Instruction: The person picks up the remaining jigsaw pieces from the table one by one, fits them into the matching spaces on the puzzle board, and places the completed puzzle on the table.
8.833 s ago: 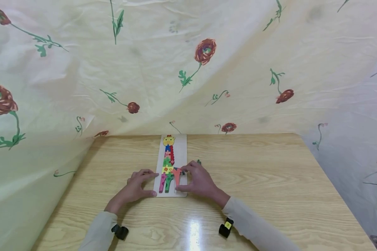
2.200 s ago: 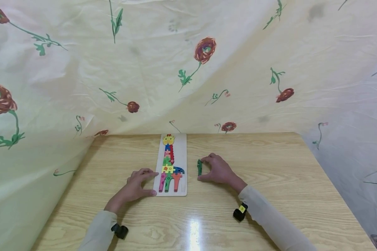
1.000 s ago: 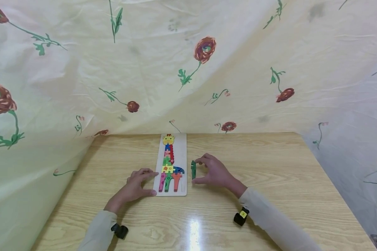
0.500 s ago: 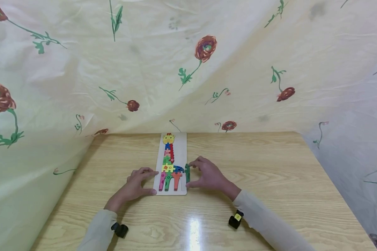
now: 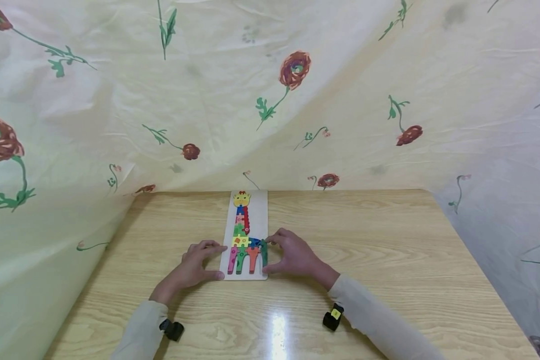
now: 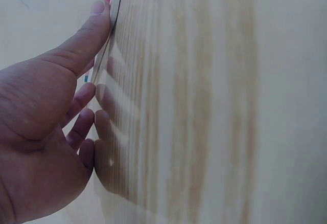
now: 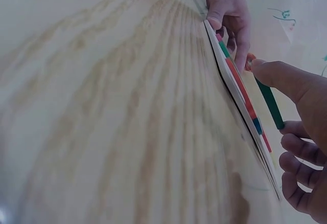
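A white puzzle board [image 5: 259,212] lies on the table with a colourful giraffe in it. The giraffe has a yellow head piece [image 5: 241,199], a red mane piece [image 5: 246,220], a pink leg piece [image 5: 231,261] and an orange leg piece [image 5: 253,254]. My left hand [image 5: 191,268] rests its thumb and fingertips at the board's left edge. Thumb and index finger of my right hand [image 5: 294,254] pinch a dark green puzzle piece [image 5: 264,254] by its ends. In the right wrist view this green piece [image 7: 270,103] is held just above the board, apart from it.
The wooden table [image 5: 364,235] extends on both sides of the board. A flowered cloth [image 5: 234,110] hangs behind and at the sides. A bright light reflection shows on the table near the front. Each wrist carries a black camera [image 5: 172,330].
Earlier, my right hand set the orange leg piece on the board. It then took the dark green piece from the table and carried it left over the board's right side. My left hand stayed put.
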A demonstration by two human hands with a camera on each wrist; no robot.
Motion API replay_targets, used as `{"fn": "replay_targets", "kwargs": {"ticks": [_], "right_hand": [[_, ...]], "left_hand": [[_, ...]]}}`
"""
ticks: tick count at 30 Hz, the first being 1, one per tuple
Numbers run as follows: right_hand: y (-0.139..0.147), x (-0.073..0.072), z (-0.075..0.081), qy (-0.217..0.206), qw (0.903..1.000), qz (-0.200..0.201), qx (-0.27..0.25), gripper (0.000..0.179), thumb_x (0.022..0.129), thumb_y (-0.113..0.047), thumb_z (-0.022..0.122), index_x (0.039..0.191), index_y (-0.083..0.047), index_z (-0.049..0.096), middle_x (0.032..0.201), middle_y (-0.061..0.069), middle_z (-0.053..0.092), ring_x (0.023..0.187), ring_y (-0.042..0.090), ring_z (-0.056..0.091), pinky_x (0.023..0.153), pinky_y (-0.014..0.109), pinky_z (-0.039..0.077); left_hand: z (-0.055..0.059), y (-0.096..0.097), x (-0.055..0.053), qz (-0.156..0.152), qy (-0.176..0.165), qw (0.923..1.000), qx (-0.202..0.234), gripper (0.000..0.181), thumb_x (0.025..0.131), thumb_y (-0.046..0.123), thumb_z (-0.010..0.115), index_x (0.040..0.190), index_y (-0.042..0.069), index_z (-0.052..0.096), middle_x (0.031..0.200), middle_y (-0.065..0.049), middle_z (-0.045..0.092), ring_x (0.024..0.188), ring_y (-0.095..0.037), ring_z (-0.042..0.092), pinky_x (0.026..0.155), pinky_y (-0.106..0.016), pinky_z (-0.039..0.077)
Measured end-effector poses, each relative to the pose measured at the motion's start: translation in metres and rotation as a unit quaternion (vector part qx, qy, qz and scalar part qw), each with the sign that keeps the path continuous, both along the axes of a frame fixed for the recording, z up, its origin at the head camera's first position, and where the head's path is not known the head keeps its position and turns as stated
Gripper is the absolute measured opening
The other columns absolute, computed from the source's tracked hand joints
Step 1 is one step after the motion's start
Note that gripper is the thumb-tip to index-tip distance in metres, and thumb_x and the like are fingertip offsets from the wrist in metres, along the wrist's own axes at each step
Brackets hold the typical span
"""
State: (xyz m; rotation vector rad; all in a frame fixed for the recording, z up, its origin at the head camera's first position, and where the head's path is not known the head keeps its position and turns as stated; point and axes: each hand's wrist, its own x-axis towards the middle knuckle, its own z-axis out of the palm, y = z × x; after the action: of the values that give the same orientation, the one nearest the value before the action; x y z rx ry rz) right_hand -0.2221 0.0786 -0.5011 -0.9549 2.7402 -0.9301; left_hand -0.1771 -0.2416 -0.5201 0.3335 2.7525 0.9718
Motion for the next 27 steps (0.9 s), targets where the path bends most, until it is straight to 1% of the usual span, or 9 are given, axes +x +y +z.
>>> {"fn": "replay_targets", "kwargs": {"ticks": [4,8,14,22,27], "right_hand": [[-0.0018,0.0009,-0.0008,-0.015,0.9998,-0.001,0.01,0.079,0.07,-0.054,0.091,0.13,-0.008,0.068,0.114,-0.001,0.06,0.1,0.013,0.055,0.092,0.036,0.052],[-0.0029,0.0015,-0.002,-0.023,0.9996,-0.001,0.017,0.08,0.07,-0.055,0.09,0.131,-0.008,0.068,0.115,-0.001,0.06,0.098,0.013,0.054,0.091,0.035,0.051],[-0.0039,0.0015,-0.0052,-0.02,0.9994,-0.004,0.028,0.08,0.07,-0.057,0.09,0.131,-0.009,0.068,0.114,-0.002,0.059,0.096,0.012,0.053,0.089,0.033,0.051],[-0.0052,0.0022,-0.0066,-0.026,0.9991,-0.004,0.033,0.08,0.071,-0.057,0.089,0.132,-0.008,0.068,0.114,-0.002,0.059,0.096,0.012,0.052,0.089,0.032,0.05],[-0.0063,0.0028,-0.0059,-0.026,0.9991,-0.005,0.034,0.08,0.072,-0.057,0.089,0.132,-0.008,0.068,0.115,-0.002,0.059,0.097,0.012,0.052,0.089,0.033,0.05]], "left_hand": [[0.0005,-0.0001,0.0,0.0,-0.001,1.0,-0.002,0.068,0.082,0.04,0.085,0.144,0.03,0.06,0.146,-0.003,0.049,0.129,-0.03,0.036,0.102,-0.054,0.029],[0.0008,0.0003,0.0005,0.001,-0.002,1.0,-0.001,0.068,0.081,0.039,0.086,0.144,0.03,0.06,0.146,-0.003,0.049,0.13,-0.03,0.036,0.103,-0.055,0.03],[0.0007,0.0008,0.0007,0.001,-0.002,1.0,-0.005,0.068,0.082,0.04,0.086,0.144,0.03,0.06,0.145,-0.002,0.049,0.13,-0.03,0.035,0.104,-0.057,0.03],[0.0008,0.0004,0.0,0.001,0.001,1.0,-0.008,0.069,0.081,0.041,0.086,0.144,0.03,0.06,0.145,-0.002,0.049,0.13,-0.03,0.036,0.103,-0.057,0.031],[0.0013,0.0009,0.0005,0.0,0.0,1.0,-0.006,0.069,0.081,0.04,0.086,0.144,0.03,0.06,0.145,-0.002,0.05,0.13,-0.03,0.036,0.104,-0.057,0.03]]}}
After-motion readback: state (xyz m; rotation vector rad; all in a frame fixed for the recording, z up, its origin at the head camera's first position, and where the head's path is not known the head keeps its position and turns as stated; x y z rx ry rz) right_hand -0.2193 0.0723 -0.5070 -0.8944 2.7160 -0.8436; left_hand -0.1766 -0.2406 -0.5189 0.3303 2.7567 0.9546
